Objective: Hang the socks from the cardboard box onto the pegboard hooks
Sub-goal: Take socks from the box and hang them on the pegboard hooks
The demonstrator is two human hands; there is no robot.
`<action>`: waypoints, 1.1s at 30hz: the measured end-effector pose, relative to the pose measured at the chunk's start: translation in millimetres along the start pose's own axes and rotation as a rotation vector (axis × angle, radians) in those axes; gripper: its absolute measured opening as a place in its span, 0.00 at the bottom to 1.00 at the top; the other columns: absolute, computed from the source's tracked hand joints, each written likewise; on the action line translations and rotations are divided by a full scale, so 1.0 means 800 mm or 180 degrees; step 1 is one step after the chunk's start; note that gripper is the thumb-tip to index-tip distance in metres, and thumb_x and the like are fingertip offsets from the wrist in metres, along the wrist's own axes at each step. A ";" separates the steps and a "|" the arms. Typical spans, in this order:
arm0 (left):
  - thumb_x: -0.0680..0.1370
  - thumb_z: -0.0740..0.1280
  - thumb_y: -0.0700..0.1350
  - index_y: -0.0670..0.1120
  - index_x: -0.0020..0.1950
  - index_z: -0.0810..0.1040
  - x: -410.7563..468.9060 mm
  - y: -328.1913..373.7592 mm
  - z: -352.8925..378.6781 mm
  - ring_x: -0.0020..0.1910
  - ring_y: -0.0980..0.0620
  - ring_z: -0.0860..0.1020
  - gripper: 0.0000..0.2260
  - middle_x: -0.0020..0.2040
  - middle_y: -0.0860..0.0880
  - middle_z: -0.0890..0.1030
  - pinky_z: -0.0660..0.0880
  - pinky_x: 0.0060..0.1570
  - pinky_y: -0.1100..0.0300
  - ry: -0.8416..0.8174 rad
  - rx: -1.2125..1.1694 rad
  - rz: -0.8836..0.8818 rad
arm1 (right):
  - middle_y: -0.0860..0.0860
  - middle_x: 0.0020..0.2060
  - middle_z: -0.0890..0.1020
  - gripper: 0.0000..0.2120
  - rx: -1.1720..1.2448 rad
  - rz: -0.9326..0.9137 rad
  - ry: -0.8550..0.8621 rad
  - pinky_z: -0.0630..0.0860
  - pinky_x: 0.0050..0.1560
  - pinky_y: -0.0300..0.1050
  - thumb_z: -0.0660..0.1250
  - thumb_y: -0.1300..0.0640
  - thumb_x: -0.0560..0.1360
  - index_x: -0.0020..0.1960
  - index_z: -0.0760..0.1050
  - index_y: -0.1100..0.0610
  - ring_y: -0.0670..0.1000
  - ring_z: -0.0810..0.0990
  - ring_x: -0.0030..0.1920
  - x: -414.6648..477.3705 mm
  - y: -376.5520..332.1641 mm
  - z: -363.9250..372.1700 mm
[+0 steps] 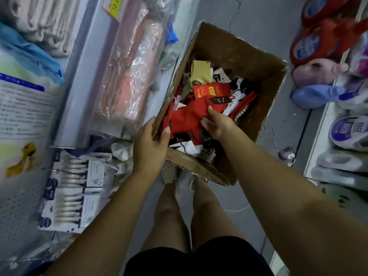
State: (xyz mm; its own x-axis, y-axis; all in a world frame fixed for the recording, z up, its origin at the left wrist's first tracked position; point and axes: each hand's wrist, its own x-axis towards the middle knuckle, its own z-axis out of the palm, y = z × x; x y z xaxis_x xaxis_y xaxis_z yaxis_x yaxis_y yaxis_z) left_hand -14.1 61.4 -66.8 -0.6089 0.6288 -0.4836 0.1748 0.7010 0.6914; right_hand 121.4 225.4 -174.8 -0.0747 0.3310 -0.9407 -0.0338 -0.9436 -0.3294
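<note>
An open cardboard box (pixel 245 56) stands on the floor in front of my feet, filled with a jumble of red, white, black and yellow socks. My left hand (pixel 151 144) grips the box's near left wall, thumb inside. Inside the box, my right hand (pixel 215 122) has its fingers closed on a pair of red socks (pixel 185 116) with a black tag. A white pegboard (pixel 16 204) at the lower left carries packs of white socks (pixel 77 192) on hooks.
Shelves on the left hold plastic-wrapped goods (pixel 127 76) and towels. On the right, a low shelf (pixel 318 148) carries detergent bottles (pixel 318 42) and slippers. A cable with a plug (pixel 286 154) lies on the grey floor beside the box.
</note>
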 end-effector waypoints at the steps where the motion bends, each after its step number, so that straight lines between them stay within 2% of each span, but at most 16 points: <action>1: 0.78 0.64 0.60 0.52 0.71 0.73 0.002 0.000 -0.001 0.65 0.49 0.77 0.24 0.64 0.52 0.79 0.75 0.65 0.45 -0.0006 0.0025 -0.0029 | 0.57 0.66 0.77 0.19 -0.0065 -0.0046 0.0052 0.80 0.41 0.42 0.66 0.56 0.81 0.70 0.70 0.61 0.53 0.80 0.60 0.001 -0.001 0.001; 2: 0.78 0.64 0.61 0.52 0.71 0.74 0.004 -0.001 -0.001 0.64 0.49 0.77 0.24 0.63 0.51 0.80 0.75 0.65 0.45 0.0002 0.0024 -0.0049 | 0.57 0.66 0.77 0.20 -0.0127 -0.0130 0.0124 0.80 0.40 0.42 0.65 0.58 0.81 0.71 0.68 0.62 0.53 0.80 0.60 -0.001 -0.003 0.001; 4: 0.80 0.65 0.55 0.50 0.68 0.76 0.006 0.001 -0.004 0.59 0.51 0.79 0.18 0.59 0.52 0.81 0.77 0.62 0.49 -0.0004 -0.0038 -0.0049 | 0.56 0.61 0.80 0.19 -0.0039 -0.0345 0.0223 0.83 0.43 0.44 0.66 0.60 0.81 0.71 0.69 0.60 0.55 0.83 0.56 -0.013 -0.004 0.000; 7: 0.82 0.66 0.49 0.47 0.63 0.79 0.014 0.009 -0.010 0.50 0.56 0.79 0.12 0.51 0.54 0.81 0.76 0.52 0.59 0.0011 -0.0114 -0.0092 | 0.59 0.59 0.82 0.16 -0.0140 -0.0542 -0.0020 0.84 0.50 0.48 0.67 0.58 0.81 0.67 0.73 0.58 0.58 0.84 0.55 -0.048 -0.003 -0.006; 8: 0.82 0.67 0.50 0.46 0.62 0.80 0.015 0.010 -0.010 0.51 0.55 0.79 0.12 0.51 0.53 0.81 0.75 0.51 0.59 0.0030 -0.0111 -0.0108 | 0.61 0.59 0.81 0.14 -0.0402 -0.0576 -0.0179 0.84 0.51 0.49 0.66 0.57 0.81 0.66 0.73 0.58 0.59 0.84 0.56 -0.063 -0.002 -0.011; 10: 0.81 0.68 0.52 0.44 0.62 0.80 0.017 0.013 -0.011 0.59 0.50 0.77 0.14 0.57 0.48 0.81 0.74 0.57 0.57 0.0242 0.0103 0.0056 | 0.62 0.52 0.80 0.13 -0.0917 -0.0727 -0.0552 0.83 0.50 0.47 0.65 0.56 0.82 0.65 0.74 0.57 0.59 0.82 0.54 -0.094 0.000 -0.020; 11: 0.80 0.68 0.52 0.44 0.62 0.80 0.015 0.018 -0.010 0.62 0.48 0.75 0.15 0.60 0.46 0.79 0.73 0.60 0.56 0.0387 0.0256 0.0292 | 0.61 0.50 0.79 0.12 -0.1102 -0.0815 -0.0729 0.83 0.49 0.46 0.64 0.55 0.83 0.65 0.74 0.57 0.59 0.82 0.53 -0.109 0.001 -0.023; 13: 0.80 0.68 0.52 0.45 0.62 0.80 0.011 0.031 -0.007 0.64 0.50 0.73 0.15 0.62 0.48 0.78 0.69 0.61 0.62 0.0478 0.0387 0.0788 | 0.59 0.51 0.83 0.12 -0.1232 -0.0935 -0.1102 0.82 0.50 0.47 0.62 0.57 0.84 0.66 0.74 0.57 0.59 0.84 0.54 -0.136 0.001 -0.028; 15: 0.80 0.68 0.54 0.47 0.64 0.79 0.006 0.050 -0.001 0.61 0.55 0.74 0.16 0.62 0.51 0.78 0.69 0.58 0.66 0.0074 0.0138 0.0790 | 0.57 0.51 0.86 0.13 -0.1190 -0.0993 -0.1454 0.82 0.53 0.51 0.61 0.58 0.84 0.67 0.73 0.57 0.58 0.85 0.55 -0.157 -0.001 -0.031; 18: 0.81 0.68 0.54 0.51 0.59 0.77 0.003 0.071 0.009 0.53 0.58 0.80 0.11 0.54 0.54 0.81 0.77 0.50 0.64 -0.0799 -0.0481 0.0100 | 0.59 0.51 0.85 0.13 -0.1205 -0.1115 -0.1625 0.83 0.53 0.54 0.61 0.59 0.84 0.68 0.73 0.58 0.60 0.85 0.54 -0.168 -0.009 -0.036; 20: 0.80 0.71 0.48 0.50 0.52 0.78 0.006 0.069 0.016 0.46 0.55 0.84 0.04 0.47 0.53 0.84 0.81 0.46 0.58 -0.0915 -0.0793 -0.0206 | 0.60 0.52 0.85 0.13 -0.1337 -0.1300 -0.1253 0.83 0.52 0.54 0.62 0.59 0.83 0.65 0.75 0.61 0.59 0.85 0.52 -0.156 -0.013 -0.042; 22: 0.79 0.72 0.42 0.50 0.49 0.80 0.009 0.063 0.018 0.40 0.55 0.85 0.03 0.42 0.51 0.86 0.81 0.43 0.58 -0.0795 -0.1233 -0.0474 | 0.58 0.50 0.85 0.11 -0.1526 -0.1638 -0.0508 0.83 0.52 0.53 0.65 0.57 0.82 0.61 0.78 0.62 0.55 0.85 0.50 -0.132 -0.015 -0.051; 24: 0.79 0.72 0.42 0.50 0.48 0.81 0.013 0.057 0.018 0.41 0.55 0.86 0.03 0.43 0.50 0.87 0.82 0.42 0.58 -0.0679 -0.1426 -0.0598 | 0.55 0.51 0.85 0.10 -0.1773 -0.1934 0.0288 0.81 0.56 0.55 0.67 0.54 0.80 0.58 0.81 0.57 0.53 0.84 0.52 -0.101 -0.017 -0.059; 26: 0.80 0.71 0.43 0.50 0.48 0.80 0.015 0.051 0.019 0.46 0.51 0.86 0.02 0.46 0.48 0.87 0.83 0.47 0.54 -0.0644 -0.1413 -0.0611 | 0.57 0.54 0.83 0.11 -0.2005 -0.1908 0.0800 0.80 0.58 0.57 0.67 0.51 0.79 0.59 0.80 0.54 0.53 0.83 0.53 -0.073 -0.016 -0.060; 29: 0.80 0.71 0.44 0.48 0.50 0.79 0.015 0.043 0.020 0.48 0.50 0.86 0.02 0.47 0.48 0.87 0.84 0.50 0.52 -0.0625 -0.1464 -0.0636 | 0.59 0.63 0.77 0.15 -0.2397 -0.1568 0.0941 0.78 0.62 0.57 0.67 0.48 0.78 0.63 0.78 0.50 0.58 0.81 0.57 -0.037 -0.011 -0.053; 33: 0.80 0.71 0.44 0.49 0.50 0.79 0.017 0.030 0.015 0.46 0.53 0.86 0.02 0.46 0.50 0.87 0.83 0.49 0.53 -0.0527 -0.1551 -0.0611 | 0.58 0.67 0.77 0.19 -0.2415 -0.1245 0.1142 0.74 0.66 0.50 0.65 0.52 0.80 0.69 0.75 0.57 0.59 0.77 0.65 -0.016 -0.004 -0.051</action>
State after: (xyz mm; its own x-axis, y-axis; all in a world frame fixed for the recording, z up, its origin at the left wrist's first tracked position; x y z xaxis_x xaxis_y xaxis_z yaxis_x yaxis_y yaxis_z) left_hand -9.1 91.0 -63.5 -0.4577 0.5770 -0.6764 -0.3302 0.5961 0.7319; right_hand 162.9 224.1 -164.9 0.1219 0.7245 -0.6784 0.6797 -0.5590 -0.4749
